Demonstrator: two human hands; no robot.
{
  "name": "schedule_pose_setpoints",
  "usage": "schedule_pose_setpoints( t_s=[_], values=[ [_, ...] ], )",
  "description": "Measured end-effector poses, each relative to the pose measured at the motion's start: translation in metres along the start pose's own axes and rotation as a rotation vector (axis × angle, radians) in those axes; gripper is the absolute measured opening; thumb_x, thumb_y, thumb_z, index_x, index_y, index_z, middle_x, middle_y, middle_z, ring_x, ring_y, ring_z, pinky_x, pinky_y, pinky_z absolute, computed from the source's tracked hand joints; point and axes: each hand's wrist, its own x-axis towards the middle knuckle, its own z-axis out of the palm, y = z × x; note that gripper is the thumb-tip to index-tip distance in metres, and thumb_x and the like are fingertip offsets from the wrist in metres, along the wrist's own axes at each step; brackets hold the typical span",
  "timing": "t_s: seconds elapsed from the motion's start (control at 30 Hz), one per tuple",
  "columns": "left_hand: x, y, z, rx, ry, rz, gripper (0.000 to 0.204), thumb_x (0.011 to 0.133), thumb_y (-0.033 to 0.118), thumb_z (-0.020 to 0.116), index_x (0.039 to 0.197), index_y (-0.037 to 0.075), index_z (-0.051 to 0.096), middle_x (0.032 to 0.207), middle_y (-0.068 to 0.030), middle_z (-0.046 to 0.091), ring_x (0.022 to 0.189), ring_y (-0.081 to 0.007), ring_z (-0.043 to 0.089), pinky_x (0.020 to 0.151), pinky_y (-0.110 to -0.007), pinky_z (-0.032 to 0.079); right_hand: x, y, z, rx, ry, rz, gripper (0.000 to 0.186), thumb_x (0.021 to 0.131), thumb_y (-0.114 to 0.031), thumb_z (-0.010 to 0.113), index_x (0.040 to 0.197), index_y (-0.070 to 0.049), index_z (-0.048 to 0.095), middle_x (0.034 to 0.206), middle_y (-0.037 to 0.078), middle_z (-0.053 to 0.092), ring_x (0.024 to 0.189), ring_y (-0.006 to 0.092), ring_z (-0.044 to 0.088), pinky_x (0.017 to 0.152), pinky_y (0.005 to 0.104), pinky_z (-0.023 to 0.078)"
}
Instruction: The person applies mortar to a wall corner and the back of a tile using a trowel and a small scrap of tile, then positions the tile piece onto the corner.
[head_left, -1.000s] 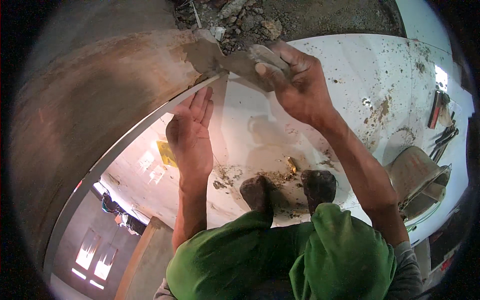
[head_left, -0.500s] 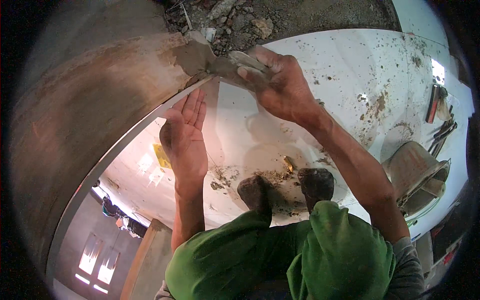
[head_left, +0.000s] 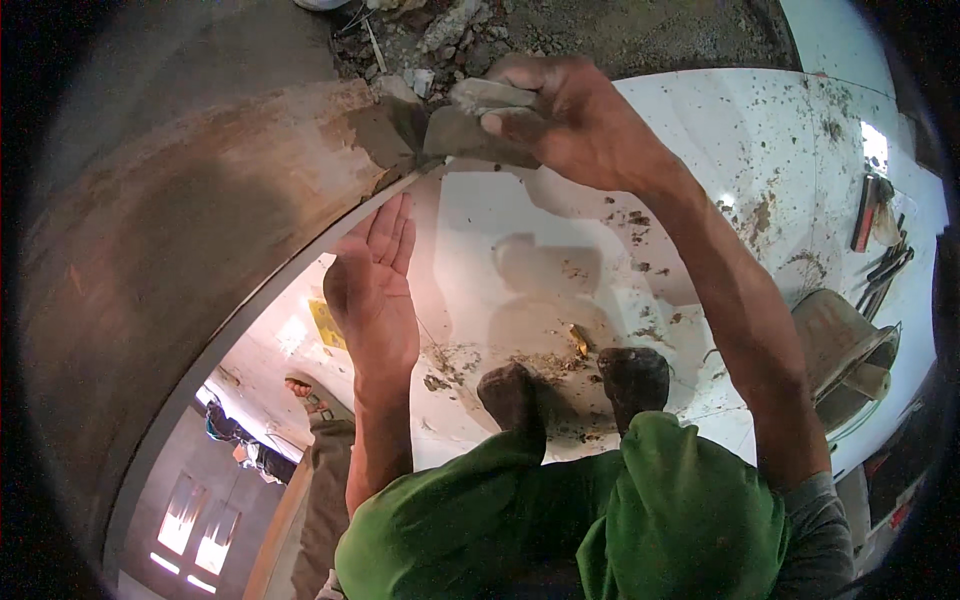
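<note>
My right hand point(head_left: 590, 125) grips the handle of a mortar-caked plastering trowel point(head_left: 470, 138). Its flat blade sits at the corner of the plastered wall point(head_left: 240, 190), against or just beside a patch of wet grey mortar point(head_left: 385, 130); I cannot tell whether they touch. Below the wall's lower edge, my left hand point(head_left: 378, 295) is open, palm up and fingers stretched toward that corner, with nothing in it.
Rubble point(head_left: 450, 40) lies at the far side. Mortar crumbs dot the white floor point(head_left: 720, 130). On the right are a dirty bucket point(head_left: 840, 340) and several long tools point(head_left: 885, 265). A small brass-coloured piece point(head_left: 578, 340) lies near my feet. Another person's leg point(head_left: 325, 460) is at lower left.
My right hand and the trowel have moved up and away from me. The left hand has hardly shifted. Another person's foot and leg have come into view at lower left.
</note>
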Motion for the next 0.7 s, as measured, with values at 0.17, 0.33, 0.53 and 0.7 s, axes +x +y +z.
schedule_pose_setpoints(
  t_s=[0.17, 0.33, 0.53, 0.7],
  values=[
    [0.001, 0.001, 0.002, -0.013, 0.016, -0.016, 0.069, 0.11, 0.041, 0.058, 0.153, -0.011, 0.042, 0.155, -0.0287, 0.051, 0.147, -0.0421, 0.049, 0.127, -0.052, 0.033, 0.014, 0.009, 0.012, 0.045, -0.096, -0.09, 0.036, 0.089, -0.018, 0.069, 0.123, -0.006, 0.074, 0.091, 0.018, 0.077, 0.078, 0.0282, 0.073, 0.078, 0.0412, 0.059],
    [-0.001, 0.001, 0.002, 0.088, 0.034, -0.008, 0.079, 0.112, 0.053, 0.042, 0.152, -0.015, 0.038, 0.157, -0.0338, 0.045, 0.15, -0.0421, 0.043, 0.129, -0.052, 0.031, 0.018, 0.003, 0.012, -0.017, -0.17, -0.072, 0.029, 0.093, -0.011, 0.067, 0.121, -0.005, 0.074, 0.096, 0.013, 0.077, 0.085, 0.0218, 0.069, 0.081, 0.0369, 0.057],
    [0.002, 0.002, 0.007, 0.072, 0.025, -0.009, 0.079, 0.113, 0.053, 0.04, 0.152, -0.015, 0.038, 0.156, -0.0342, 0.046, 0.15, -0.0424, 0.044, 0.129, -0.052, 0.03, 0.029, -0.006, 0.007, 0.025, -0.197, -0.15, 0.04, 0.083, -0.016, 0.068, 0.122, -0.008, 0.076, 0.095, 0.017, 0.078, 0.084, 0.027, 0.073, 0.081, 0.0404, 0.059],
    [0.003, 0.0, 0.007, 0.067, 0.019, -0.001, 0.079, 0.113, 0.053, 0.04, 0.152, -0.016, 0.038, 0.157, -0.034, 0.046, 0.151, -0.0417, 0.043, 0.129, -0.051, 0.031, 0.032, -0.023, -0.005, 0.03, -0.262, -0.102, 0.03, 0.09, -0.007, 0.067, 0.118, 0.0, 0.076, 0.097, 0.008, 0.077, 0.084, 0.0136, 0.065, 0.081, 0.0315, 0.054]
  ],
)
